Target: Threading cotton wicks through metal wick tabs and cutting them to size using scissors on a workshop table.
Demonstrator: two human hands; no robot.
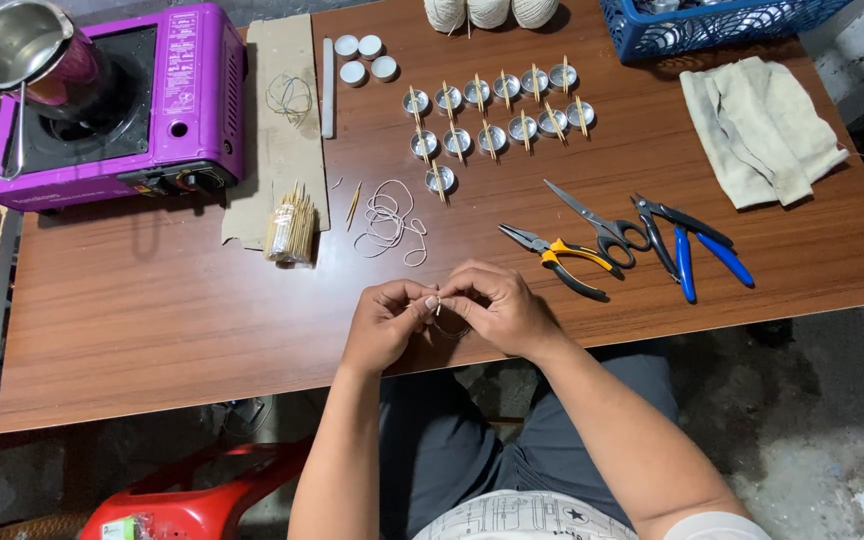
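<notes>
Wooden tabletop (152, 320) carries everything, and at its near edge the left hand (384, 322) and right hand (497, 308) meet, fingertips pinched together on a small stick (437, 305) with a thin wick (449, 330) looping below it; both hands are closed on that one piece, though whether the wick is already tied on is too small to tell. Just beyond lies a loose tangle of cut wick lengths (389, 222), a spare stick (354, 204) and a bundle of sticks (290, 228) standing on a cardboard sheet (287, 130), so plenty of stock remains. To the right rest pliers (560, 258), scissors (600, 225) and blue cutters (690, 250), none in hand. Farther back, about a dozen tin cups (492, 105) sit in rows, each with a stick laid across its rim, which suggests those are already prepared; they look unfilled, though that is hard to judge. Four white discs (364, 58) beside a pale rod (328, 88) have no stick. A folded cloth (757, 130) lies at the right. At the far left a purple stove (112, 105) holds a steel pitcher (27, 55); no flame shows. Along the far edge stand string balls (490, 12) and a blue basket (712, 22).
</notes>
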